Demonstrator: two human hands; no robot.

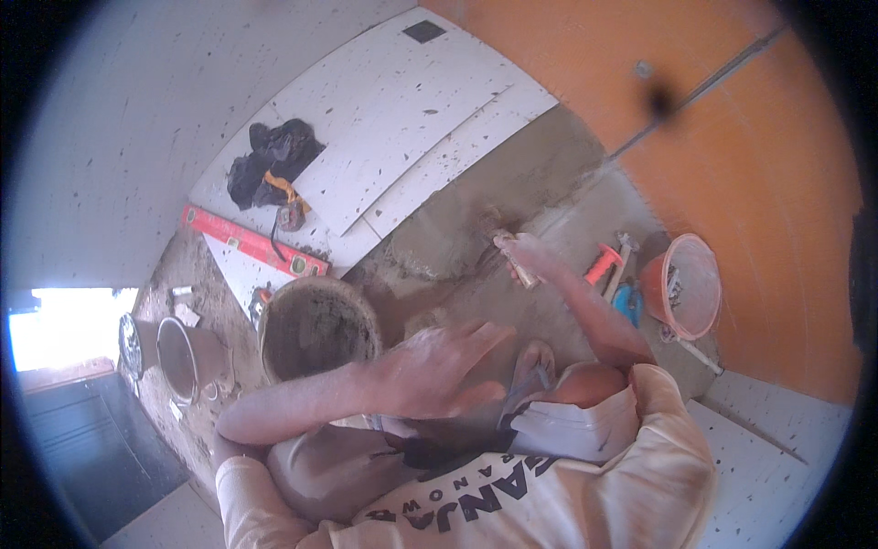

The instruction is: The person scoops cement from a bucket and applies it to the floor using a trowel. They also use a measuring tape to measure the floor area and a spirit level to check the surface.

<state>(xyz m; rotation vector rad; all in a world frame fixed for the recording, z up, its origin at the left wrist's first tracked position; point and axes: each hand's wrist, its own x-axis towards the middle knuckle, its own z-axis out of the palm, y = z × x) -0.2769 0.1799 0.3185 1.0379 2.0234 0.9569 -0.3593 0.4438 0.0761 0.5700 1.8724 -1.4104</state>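
Observation:
Closed around the handle of a trowel (pixel 525 274), my right hand (pixel 530 254) is low over the wet grey mortar (pixel 439 224) on the floor. The trowel's blade is smeared with mortar and hard to make out. My left hand (pixel 448 366) hangs in front of my knees, fingers apart and holding nothing. Nearest to it on the left is a large bucket (pixel 274 334) with mortar clinging inside. The mortar bed borders white floor tiles (pixel 402 101).
A red spirit level (pixel 251 240), a tape measure (pixel 291 216) and a black plastic bag (pixel 279 151) lie on the tiles. To the right are an orange bucket (pixel 654 284), a red-handled tool (pixel 601 265) and an orange wall (pixel 732 183). More buckets (pixel 178 361) stand left.

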